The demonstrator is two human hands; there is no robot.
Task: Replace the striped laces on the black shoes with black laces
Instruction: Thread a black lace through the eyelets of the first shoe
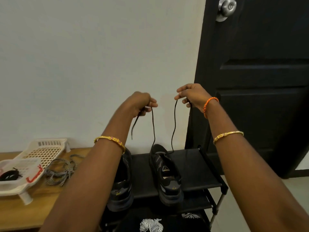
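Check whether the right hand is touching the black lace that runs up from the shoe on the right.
Touching. The head view shows the right hand pinching the black lace, which hangs from its fingers down to the right shoe.

Two black shoes [165, 174] stand side by side on the black shoe rack [197, 166], one on the left [122, 185] partly behind an arm. One black lace [173, 128] rises from the right shoe to the two hands, left [142, 104] and right [192, 96]. A tangle of striped laces [61, 171] lies on the wooden table [20, 215]; their number cannot be told. Two white plastic baskets sit at far left, one [48, 149] behind the other [21, 178], the nearer holding one coiled black lace [9, 175]. Two gold bangles [110, 140] and one orange thread bracelet [209, 104] circle the wrists.
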